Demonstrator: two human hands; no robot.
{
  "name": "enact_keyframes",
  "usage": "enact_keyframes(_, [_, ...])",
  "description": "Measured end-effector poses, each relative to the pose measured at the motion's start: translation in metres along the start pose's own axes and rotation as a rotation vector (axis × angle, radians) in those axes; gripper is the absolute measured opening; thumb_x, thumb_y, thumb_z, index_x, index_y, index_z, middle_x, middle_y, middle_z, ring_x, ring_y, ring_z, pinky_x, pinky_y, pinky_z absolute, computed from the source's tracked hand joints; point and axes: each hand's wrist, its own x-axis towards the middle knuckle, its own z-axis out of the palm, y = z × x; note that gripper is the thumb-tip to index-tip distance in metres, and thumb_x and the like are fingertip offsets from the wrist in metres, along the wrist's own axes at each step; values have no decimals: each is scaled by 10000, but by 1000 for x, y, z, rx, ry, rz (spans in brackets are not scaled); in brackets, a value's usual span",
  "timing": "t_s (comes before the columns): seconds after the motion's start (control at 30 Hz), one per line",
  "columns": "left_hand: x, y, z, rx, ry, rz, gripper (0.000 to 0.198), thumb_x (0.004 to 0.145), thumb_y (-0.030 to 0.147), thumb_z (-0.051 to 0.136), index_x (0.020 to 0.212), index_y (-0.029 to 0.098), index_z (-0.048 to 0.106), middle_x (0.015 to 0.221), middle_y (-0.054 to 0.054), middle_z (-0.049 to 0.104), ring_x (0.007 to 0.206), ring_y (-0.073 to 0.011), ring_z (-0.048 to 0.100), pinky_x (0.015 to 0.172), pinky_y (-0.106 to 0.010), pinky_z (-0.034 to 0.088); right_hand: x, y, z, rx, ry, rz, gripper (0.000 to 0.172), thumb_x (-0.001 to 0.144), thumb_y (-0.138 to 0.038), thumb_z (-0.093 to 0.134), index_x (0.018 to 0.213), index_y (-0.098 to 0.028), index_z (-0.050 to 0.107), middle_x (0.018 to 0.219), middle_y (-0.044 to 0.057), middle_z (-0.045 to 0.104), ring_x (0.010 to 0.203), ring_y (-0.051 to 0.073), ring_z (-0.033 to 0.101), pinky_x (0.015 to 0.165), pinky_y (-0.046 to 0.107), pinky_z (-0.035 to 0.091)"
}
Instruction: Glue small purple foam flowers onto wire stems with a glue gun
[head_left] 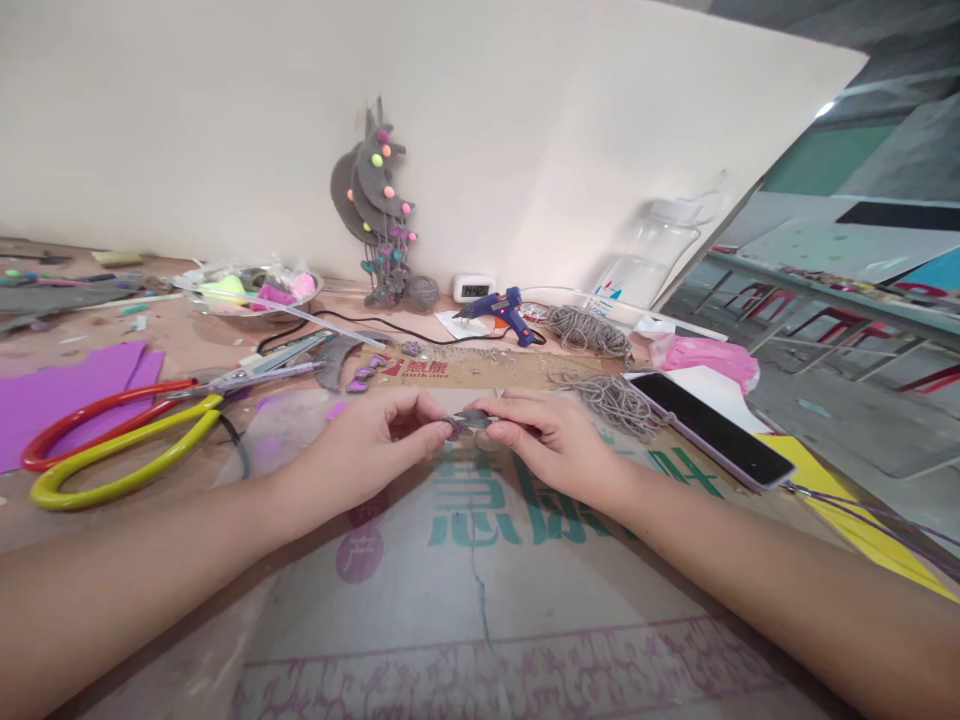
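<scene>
In the head view, my left hand (390, 440) and my right hand (559, 440) meet over a printed cardboard sheet (315, 610). Between their fingertips is a small grey felt piece (472, 419), pinched from both sides. A bit of purple shows at its left end, by my left thumb. My fingers cover its edges, so its full shape is hidden. A thin dark line runs down the cardboard below it; whether this is yarn or a crease I cannot tell. Small purple and grey pieces (363, 374) lie beyond my left hand.
Red-and-yellow-handled scissors (127, 440) and purple sheets (67, 390) lie left. A blue glue gun (506, 312), grey yarn (619, 400) and a phone (712, 425) lie behind and right. A grey felt moon ornament (371, 190) hangs against the white board. A clear bowl (251, 290) holds coloured bits.
</scene>
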Motion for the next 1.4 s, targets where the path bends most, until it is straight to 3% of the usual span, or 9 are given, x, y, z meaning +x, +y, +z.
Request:
enact_keyframes(0.23, [-2,3,1,84,19,68,154,822,288,486,779,182,590,746,9,628,665,-122,558,603,-225,423,0,1,-1,-27,58,10,263,888,-284,461,1077,-200,623,751,24,618,705,127,557,653,240,434])
enact_keyframes(0.37, [-2,3,0,83,9,96,155,831,281,480,812,192,606,761,9,636,678,-126,563,612,-226,423,1,1,-1,-17,23,-11,266,890,-273,458,1089,-193,616,802,34,634,727,128,562,668,243,432])
enact_keyframes(1.17, [-4,8,-1,140,12,71,169,841,301,471,776,191,580,731,24,614,666,-116,542,593,-208,401,1,-4,-2,-42,-42,-39,267,895,-289,448,1067,-197,630,724,19,597,702,123,526,659,233,396])
enact_keyframes(1.4, [-5,9,0,129,5,61,179,834,306,468,783,181,586,754,3,627,694,-135,562,598,-222,418,0,-4,0,-20,4,-2,268,895,-287,446,1070,-198,627,755,24,613,699,122,544,647,232,408])
